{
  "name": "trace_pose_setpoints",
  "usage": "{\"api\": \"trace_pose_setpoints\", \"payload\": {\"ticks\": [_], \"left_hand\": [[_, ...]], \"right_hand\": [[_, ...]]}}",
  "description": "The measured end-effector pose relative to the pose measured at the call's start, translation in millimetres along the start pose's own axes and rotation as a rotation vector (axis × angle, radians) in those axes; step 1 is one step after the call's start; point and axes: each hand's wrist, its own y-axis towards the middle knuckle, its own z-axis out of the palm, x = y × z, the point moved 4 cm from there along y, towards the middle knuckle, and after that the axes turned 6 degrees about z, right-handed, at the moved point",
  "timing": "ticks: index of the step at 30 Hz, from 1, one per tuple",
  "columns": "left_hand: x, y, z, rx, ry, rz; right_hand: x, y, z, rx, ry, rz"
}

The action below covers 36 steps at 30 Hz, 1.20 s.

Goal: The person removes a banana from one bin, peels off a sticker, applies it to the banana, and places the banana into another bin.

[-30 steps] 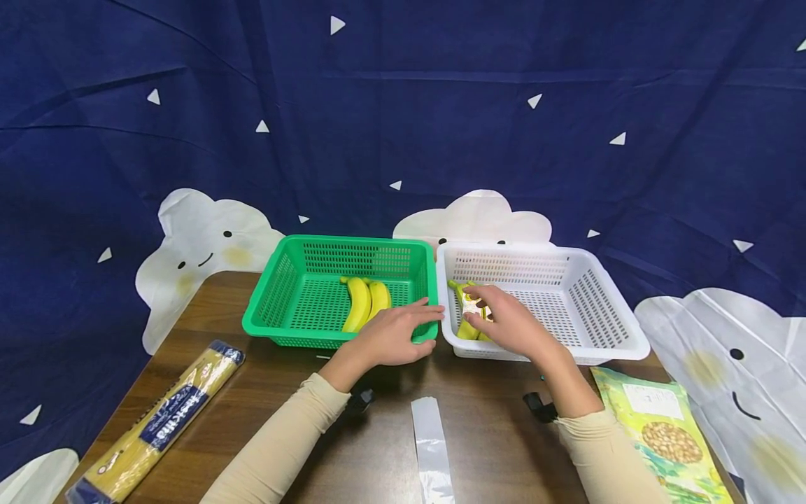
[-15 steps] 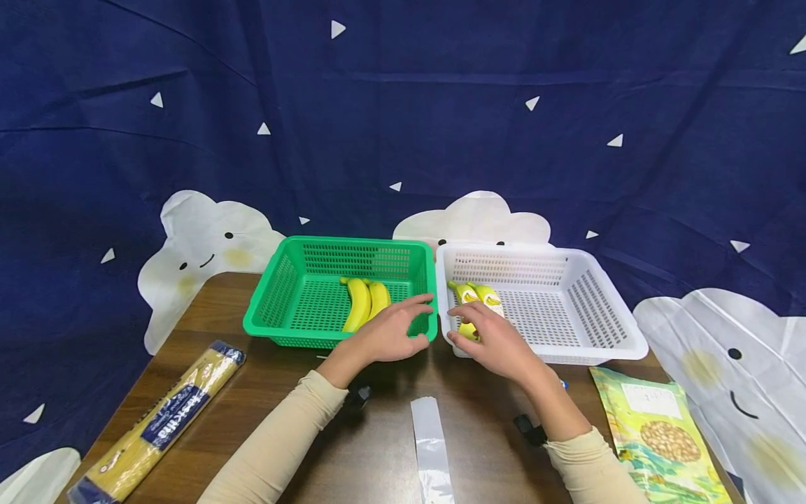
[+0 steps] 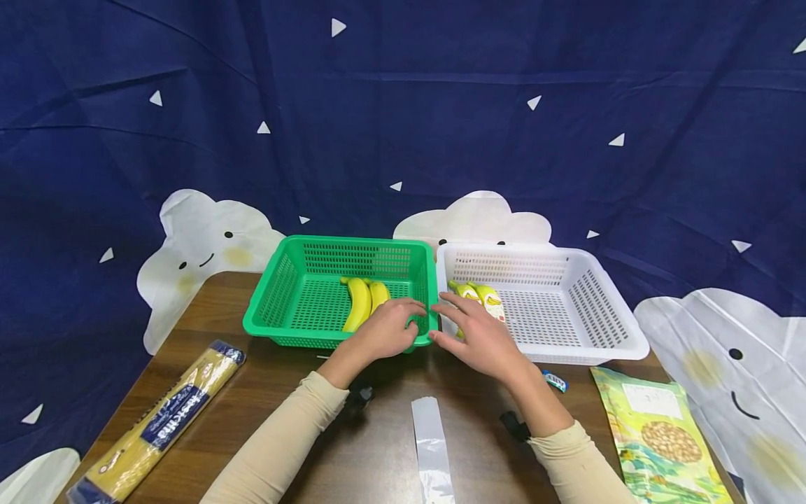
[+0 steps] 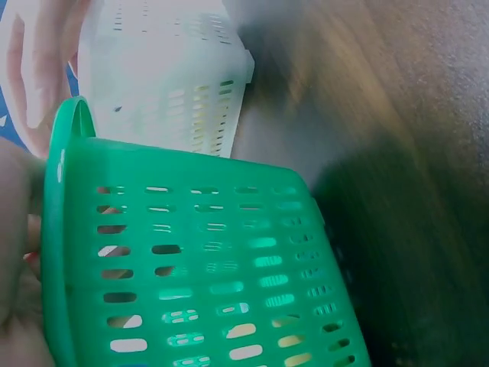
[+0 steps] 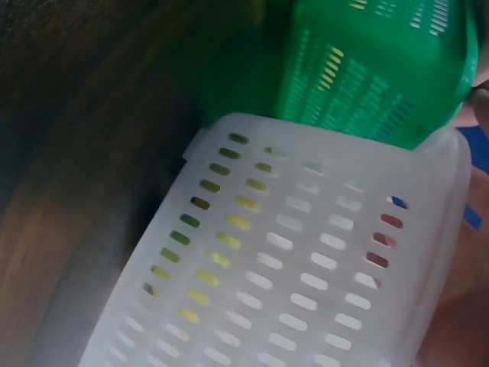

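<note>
In the head view, two bananas [image 3: 359, 304] lie in the green basket [image 3: 286, 241]. My left hand [image 3: 387, 330] reaches over the front right corner of that basket, fingers loosely bent at its right rim. My right hand [image 3: 481, 339] spreads its fingers over the near left rim of the white basket [image 3: 604, 353], fingertips close to the seam between both baskets. Two yellow banana-shaped things with printed labels [image 3: 488, 301] lie in the white basket, partly hidden by the right hand. The left wrist view shows the green basket's slotted wall [image 4: 199, 229]; the right wrist view shows the white basket's wall [image 5: 298, 252].
A pack of spaghetti [image 3: 160, 420] lies on the left of the wooden table [image 3: 491, 462]. On the right is a green-yellow bag [image 3: 661, 434], with a small blue-and-white packet [image 3: 555, 380] beside it. A silvery strip [image 3: 432, 448] runs along the front middle. A blue cloth [image 3: 403, 126] hangs behind.
My right hand has moved left, off the labelled yellow things to the white basket's left rim. My left fingers have drawn in slightly. The small packet has come into view from behind the right forearm.
</note>
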Motion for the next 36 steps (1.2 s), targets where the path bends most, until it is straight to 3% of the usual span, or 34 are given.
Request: {"api": "trace_pose_setpoints", "payload": {"ticks": [11,16,27,36], "left_hand": [[3.2,-0.1,-1.3,-0.113,-0.073,0.017],[3.8,-1.0,-4.4,-0.120,-0.105,-0.005],[9.9,-7.0,-26.7,-0.137,-0.171,-0.050],[28.6,-13.6,-47.1,-0.160,-0.103,-0.096]], "right_hand": [[-0.4,0.0,8.1,0.030,-0.010,0.022],[-0.7,0.1,9.8,0.027,-0.017,0.020],[0.4,-0.7,12.9,-0.003,-0.045,-0.014],[-0.6,-0.2,11.2,-0.003,-0.074,0.003]]}}
